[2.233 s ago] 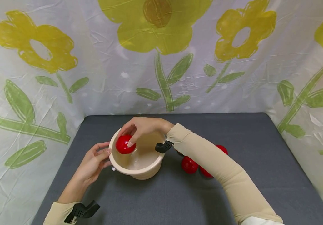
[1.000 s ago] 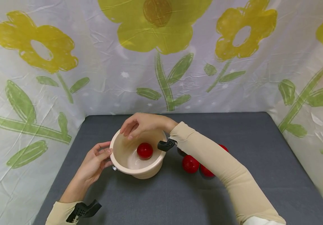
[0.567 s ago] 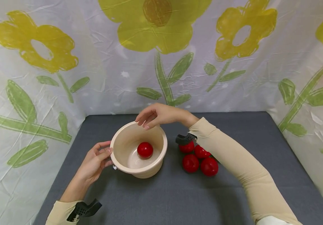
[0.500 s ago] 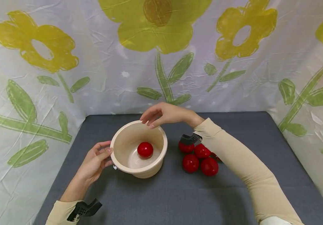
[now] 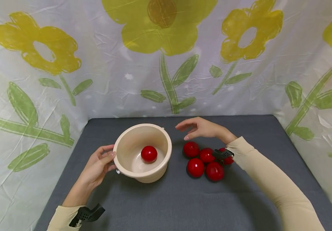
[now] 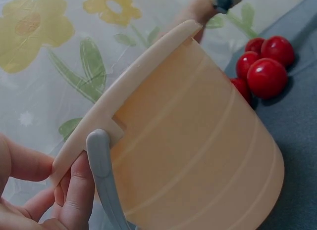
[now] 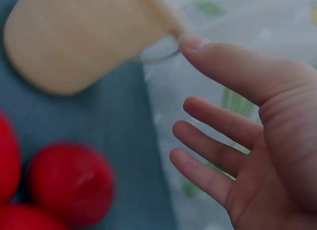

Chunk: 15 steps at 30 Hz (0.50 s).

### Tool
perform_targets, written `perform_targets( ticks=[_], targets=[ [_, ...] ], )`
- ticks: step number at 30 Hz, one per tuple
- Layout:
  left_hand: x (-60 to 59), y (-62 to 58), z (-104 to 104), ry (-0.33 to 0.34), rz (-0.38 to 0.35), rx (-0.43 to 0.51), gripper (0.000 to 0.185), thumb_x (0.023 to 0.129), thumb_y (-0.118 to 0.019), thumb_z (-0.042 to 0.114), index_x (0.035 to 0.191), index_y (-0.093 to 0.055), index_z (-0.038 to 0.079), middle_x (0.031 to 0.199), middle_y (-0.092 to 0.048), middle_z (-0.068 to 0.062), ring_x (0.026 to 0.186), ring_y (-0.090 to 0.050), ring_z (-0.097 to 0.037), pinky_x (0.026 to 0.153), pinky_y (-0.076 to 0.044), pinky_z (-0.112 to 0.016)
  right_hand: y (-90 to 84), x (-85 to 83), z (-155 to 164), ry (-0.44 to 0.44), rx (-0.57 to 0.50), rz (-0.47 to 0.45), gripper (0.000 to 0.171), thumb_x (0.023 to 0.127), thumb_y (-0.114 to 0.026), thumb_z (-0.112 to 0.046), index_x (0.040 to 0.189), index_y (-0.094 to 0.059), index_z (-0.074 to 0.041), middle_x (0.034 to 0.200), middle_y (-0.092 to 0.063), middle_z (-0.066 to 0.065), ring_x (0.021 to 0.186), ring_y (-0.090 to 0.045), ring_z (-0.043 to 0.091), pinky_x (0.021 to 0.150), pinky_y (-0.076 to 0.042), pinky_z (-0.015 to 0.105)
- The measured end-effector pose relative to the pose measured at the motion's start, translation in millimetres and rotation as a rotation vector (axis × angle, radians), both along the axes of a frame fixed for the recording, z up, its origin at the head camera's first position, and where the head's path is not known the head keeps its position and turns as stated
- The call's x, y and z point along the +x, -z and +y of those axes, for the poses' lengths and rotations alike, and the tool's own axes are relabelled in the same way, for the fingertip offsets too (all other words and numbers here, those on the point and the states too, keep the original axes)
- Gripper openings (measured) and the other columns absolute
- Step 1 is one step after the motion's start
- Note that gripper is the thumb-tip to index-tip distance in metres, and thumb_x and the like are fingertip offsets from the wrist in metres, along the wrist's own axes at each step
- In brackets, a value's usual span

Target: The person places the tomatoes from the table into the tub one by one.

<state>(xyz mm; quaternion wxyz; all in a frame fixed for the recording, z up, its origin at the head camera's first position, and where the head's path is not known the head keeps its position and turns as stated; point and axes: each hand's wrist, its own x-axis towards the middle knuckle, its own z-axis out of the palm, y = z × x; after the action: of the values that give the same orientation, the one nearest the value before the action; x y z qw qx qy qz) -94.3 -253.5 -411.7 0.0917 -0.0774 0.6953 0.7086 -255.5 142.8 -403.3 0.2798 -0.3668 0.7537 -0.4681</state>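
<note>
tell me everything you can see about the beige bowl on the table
The round beige plastic bowl looks like smooth, matte plastic, with faint rings around its tapering wall and a flat flared rim. A grey handle hangs from a small lug under the rim. It stands upright on the grey table cover, left of centre. One shiny red ball lies inside. The left hand grips the rim on its left side; the right hand hovers apart, empty.

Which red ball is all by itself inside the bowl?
The red ball at the bottom of the cream bowl. The other red balls sit bunched on the grey table, beside the bowl.
</note>
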Motion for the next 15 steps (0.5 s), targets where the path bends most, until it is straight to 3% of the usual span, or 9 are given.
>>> perform_targets(
  ticks=[3,7,15],
  targets=[
    [0.1,0.0,0,-0.001,-0.003,-0.004,0.034,0.101,-0.055,0.014,0.129,-0.037,0.006,0.097,-0.066,0.009,0.079,-0.066,-0.002,0.067,-0.058,-0.021,19.0,2.4,11,0.011,0.039,0.003,0.058,0.088,-0.075,-0.016,0.141,-0.052,-0.005,0.147,-0.051,0.019,0.135,-0.048,0.042,0.108,-0.042,0.059],
    [0.3,-0.5,0,-0.006,-0.005,-0.011,0.033,0.101,-0.055,0.013,0.129,-0.037,0.006,0.096,-0.066,0.01,0.079,-0.066,-0.002,0.067,-0.058,-0.02,42.0,4.6,20,0.019,0.093,0.006,0.06,0.088,-0.075,-0.017,0.142,-0.051,-0.005,0.147,-0.05,0.023,0.135,-0.047,0.043,0.109,-0.042,0.058],
    [0.3,-0.4,1,-0.005,-0.004,-0.014,0.032,0.102,-0.054,0.014,0.128,-0.037,0.007,0.095,-0.066,0.01,0.08,-0.065,-0.002,0.067,-0.058,-0.02,62.0,6.8,24,0.033,0.192,0.026,0.065,0.084,-0.079,-0.022,0.142,-0.052,-0.009,0.146,-0.054,0.014,0.136,-0.048,0.033,0.109,-0.045,0.051]
  ],
)
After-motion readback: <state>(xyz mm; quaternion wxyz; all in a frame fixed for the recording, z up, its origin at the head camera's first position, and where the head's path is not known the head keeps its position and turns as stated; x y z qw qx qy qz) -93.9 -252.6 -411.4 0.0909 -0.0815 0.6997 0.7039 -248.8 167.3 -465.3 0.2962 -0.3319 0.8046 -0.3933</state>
